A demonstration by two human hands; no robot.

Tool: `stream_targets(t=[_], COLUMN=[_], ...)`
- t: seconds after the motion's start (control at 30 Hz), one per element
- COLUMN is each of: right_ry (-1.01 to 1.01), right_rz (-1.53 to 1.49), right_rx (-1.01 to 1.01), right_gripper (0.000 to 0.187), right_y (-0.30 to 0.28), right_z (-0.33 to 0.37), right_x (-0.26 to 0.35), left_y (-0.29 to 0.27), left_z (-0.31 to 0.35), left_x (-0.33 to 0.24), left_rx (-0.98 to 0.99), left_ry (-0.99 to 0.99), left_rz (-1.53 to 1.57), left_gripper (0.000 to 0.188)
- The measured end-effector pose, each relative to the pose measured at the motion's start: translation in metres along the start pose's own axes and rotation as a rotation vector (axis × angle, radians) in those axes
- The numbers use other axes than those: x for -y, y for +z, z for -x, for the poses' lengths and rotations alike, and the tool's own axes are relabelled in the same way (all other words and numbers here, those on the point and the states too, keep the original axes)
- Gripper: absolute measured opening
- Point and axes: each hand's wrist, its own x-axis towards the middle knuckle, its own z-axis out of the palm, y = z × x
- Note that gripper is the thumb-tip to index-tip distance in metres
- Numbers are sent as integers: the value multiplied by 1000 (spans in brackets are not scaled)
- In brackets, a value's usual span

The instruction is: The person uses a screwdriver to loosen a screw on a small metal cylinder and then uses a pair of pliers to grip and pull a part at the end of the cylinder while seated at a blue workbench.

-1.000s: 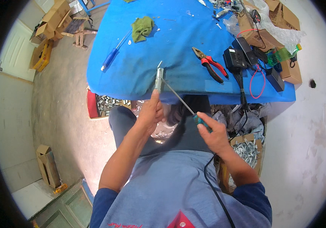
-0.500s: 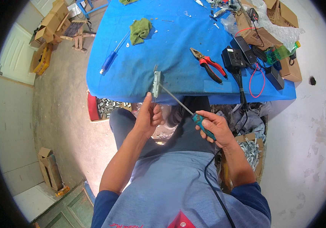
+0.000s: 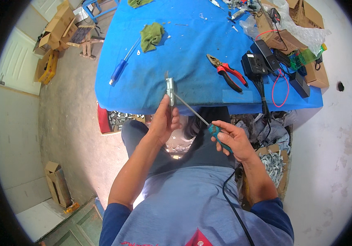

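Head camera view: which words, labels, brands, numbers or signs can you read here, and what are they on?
Blue-grey shirt: red lettering, cut off by the picture's bottom edge; not fully readable.
Black corded unit: small white label, too small to read.
Elsewhere: no clearly readable text.

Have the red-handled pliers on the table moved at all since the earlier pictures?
No: the pliers lie at the same angle just left of the black box; the small shift appears in both, so it's the camera's.
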Motion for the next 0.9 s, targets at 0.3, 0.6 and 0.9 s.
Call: stream_targets(t=[0.3, 0.6, 0.9], right_ry=[-35, -495, -689], right_rz=[59, 724, 1195], right_rx=[-41, -214, -243], right_gripper=[44, 36, 39], right_y=[3, 12, 10], right_z=[-7, -12, -11], right_x=[-3, -8, -4], left_y=[9, 10, 16], left_z=[4, 0, 4], left_x=[4, 2, -12], left_rx=[-17, -139, -270], left_ry=[84, 152, 130], left_rz=[-17, -213, -365], left_gripper=[62, 62, 60])
